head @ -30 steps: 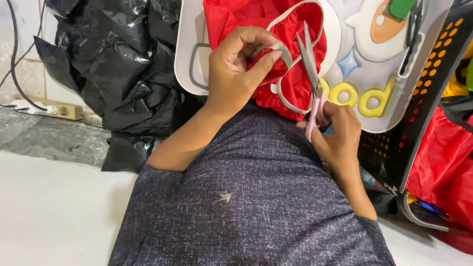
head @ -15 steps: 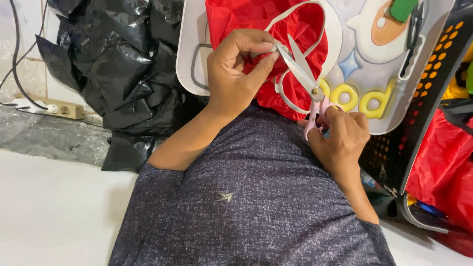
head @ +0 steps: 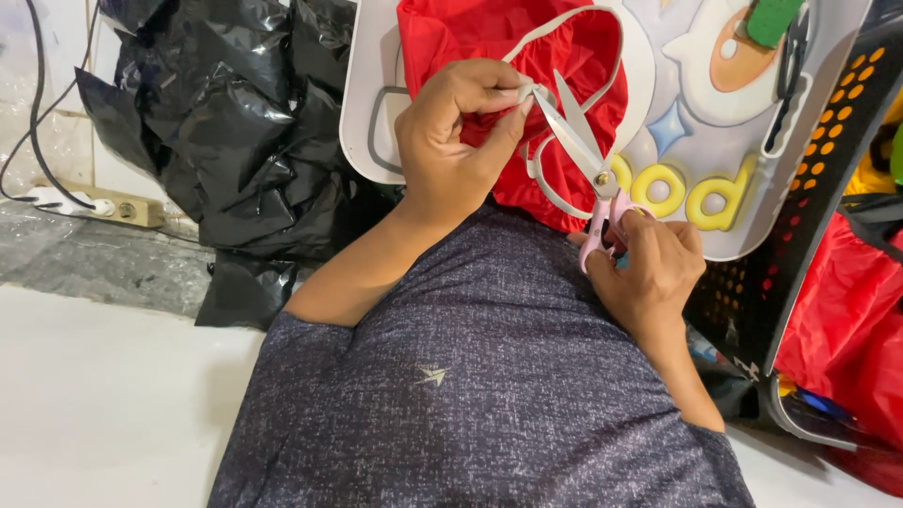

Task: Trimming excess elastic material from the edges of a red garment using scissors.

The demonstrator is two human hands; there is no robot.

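My left hand (head: 451,141) pinches the grey elastic edge (head: 602,38) of a red fabric piece (head: 489,42) that lies over a white board. My right hand (head: 649,268) grips pink-handled scissors (head: 585,155). Their blades are apart and point up-left, with the tips right at the elastic beside my left fingertips. Both forearms reach out over my lap, which is covered by a dark speckled shirt (head: 470,376).
The white board (head: 715,113) carries raised yellow letters and cartoon shapes. A black perforated basket (head: 800,216) stands to the right, with red bags (head: 847,310) beyond it. Black plastic bags (head: 216,132) are heaped at the left, near a power strip (head: 94,205) and cables.
The scissors have swung from nearly upright to slanting up-left, and their tips have reached the elastic at my left fingers. My right hand has shifted slightly right and down.
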